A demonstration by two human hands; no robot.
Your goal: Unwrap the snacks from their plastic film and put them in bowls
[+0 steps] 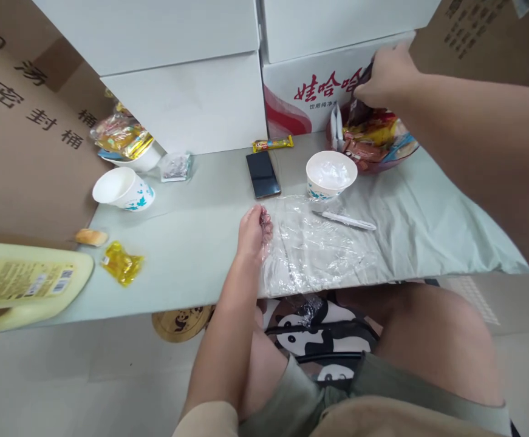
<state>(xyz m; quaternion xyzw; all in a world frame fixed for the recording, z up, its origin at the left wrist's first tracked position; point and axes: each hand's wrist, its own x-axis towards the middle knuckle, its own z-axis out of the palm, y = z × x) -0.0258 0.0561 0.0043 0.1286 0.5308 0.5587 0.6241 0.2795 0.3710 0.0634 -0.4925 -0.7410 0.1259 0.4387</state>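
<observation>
My left hand [250,233] is closed on the near-left part of a clear plastic sheet [319,255], which lies crumpled on the table and hangs over its front edge. At the back right, my right hand [390,76] grips a dark packet [359,109] above a reddish bowl [378,166] heaped with colourful snack packets [378,136]. Much of the dark packet is hidden by the fingers. Between the hands stands a white paper bowl [325,193] with clear plastic inside. A white-handled knife [348,220] lies on the sheet's far side.
A phone [263,175] and a yellow snack bar [272,144] lie mid-table. Leftward are a tipped paper bowl [125,189], a small bag [175,167], a bread piece [91,237], a yellow wrapper [122,263] and a large bottle [31,282]. White boxes [186,109] wall the back.
</observation>
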